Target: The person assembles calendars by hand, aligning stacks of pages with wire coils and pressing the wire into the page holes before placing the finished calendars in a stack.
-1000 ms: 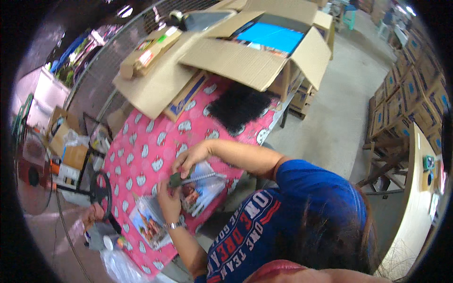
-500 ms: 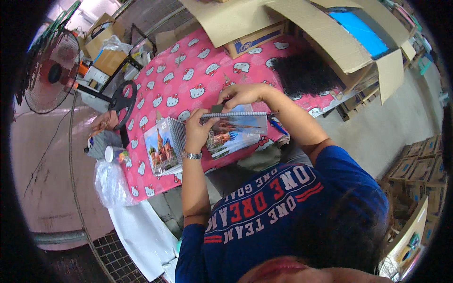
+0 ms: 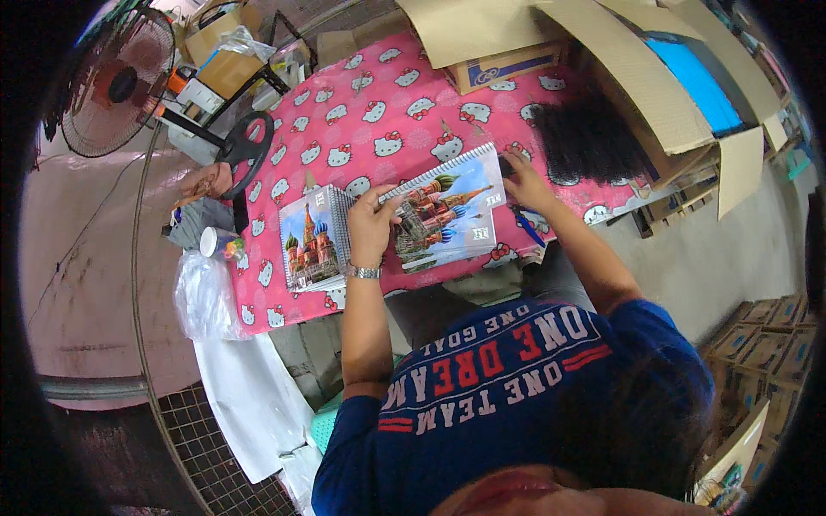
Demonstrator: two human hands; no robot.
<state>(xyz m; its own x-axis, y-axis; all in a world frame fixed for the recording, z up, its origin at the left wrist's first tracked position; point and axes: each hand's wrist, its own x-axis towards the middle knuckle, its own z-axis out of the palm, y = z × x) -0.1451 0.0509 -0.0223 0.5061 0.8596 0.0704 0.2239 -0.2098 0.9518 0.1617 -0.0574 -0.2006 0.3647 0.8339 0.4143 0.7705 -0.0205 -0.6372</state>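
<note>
A spiral notebook [image 3: 447,211] with a colourful domed cathedral on its cover lies tilted on the pink table, its wire coil on the far side. My left hand [image 3: 372,225] grips its left end, thumb over the cover. Beyond its far right corner, my right hand [image 3: 525,185] has its fingers curled by a small dark thing that I cannot make out. Left of my left hand stands a stack of similar spiral notebooks [image 3: 310,245]. A blue pen-like object [image 3: 531,227] lies by my right forearm.
The table bears a pink cat-patterned cloth [image 3: 344,129]. A dark pile of thin black strands [image 3: 589,142] lies at the right, beside open cardboard boxes [image 3: 654,86]. At the left are a fan [image 3: 120,84], a black ring-shaped base [image 3: 249,146], a white cup [image 3: 219,243] and a plastic bag [image 3: 205,297].
The notebook has gone from nearly edge-on to cover facing up. My right hand has moved right from the coil's middle to the far right corner. My left hand still grips the left end.
</note>
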